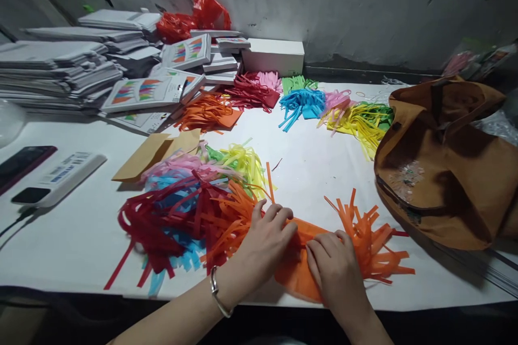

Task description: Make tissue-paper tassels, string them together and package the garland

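Observation:
An orange tissue-paper tassel sheet lies at the table's front edge, with fringed strips at its right end and more orange strips at its left. My left hand, with a silver bracelet at the wrist, curls its fingers on the upper left of the sheet's middle. My right hand pinches a fold of the same sheet. Left of my left hand is a heap of dark red tassels, over blue strips, with pink and yellow strips behind. My fingertips partly hide the paper.
A brown cloth bag stands at the right. Behind are small tassel bundles, a white box and a red plastic bag. Stacked flat packages, a power bank and a phone are at the left.

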`<action>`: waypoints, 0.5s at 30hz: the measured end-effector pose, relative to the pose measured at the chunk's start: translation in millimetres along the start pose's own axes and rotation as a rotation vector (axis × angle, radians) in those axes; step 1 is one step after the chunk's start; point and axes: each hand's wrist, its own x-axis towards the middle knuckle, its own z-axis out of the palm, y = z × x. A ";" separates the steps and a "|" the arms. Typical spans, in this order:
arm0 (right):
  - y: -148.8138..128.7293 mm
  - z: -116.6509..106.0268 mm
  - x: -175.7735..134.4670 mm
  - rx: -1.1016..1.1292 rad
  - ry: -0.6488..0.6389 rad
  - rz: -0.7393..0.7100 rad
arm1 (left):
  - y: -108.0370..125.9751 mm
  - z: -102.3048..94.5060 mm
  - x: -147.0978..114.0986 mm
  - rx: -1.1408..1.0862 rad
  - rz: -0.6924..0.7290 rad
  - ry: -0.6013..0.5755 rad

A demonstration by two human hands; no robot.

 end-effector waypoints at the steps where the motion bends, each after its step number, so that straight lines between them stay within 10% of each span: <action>1: 0.2 0.0 0.7 0.031 0.023 0.014 | -0.9 0.7 -1.8 -0.005 0.070 0.017; 7: -1.9 1.2 1.6 0.014 -0.027 -0.083 | -5.7 6.0 -9.1 -0.091 0.188 0.036; 15: 23.8 -5.8 -21.9 0.078 -0.056 0.028 | -11.2 4.4 -20.8 -0.349 -0.023 0.006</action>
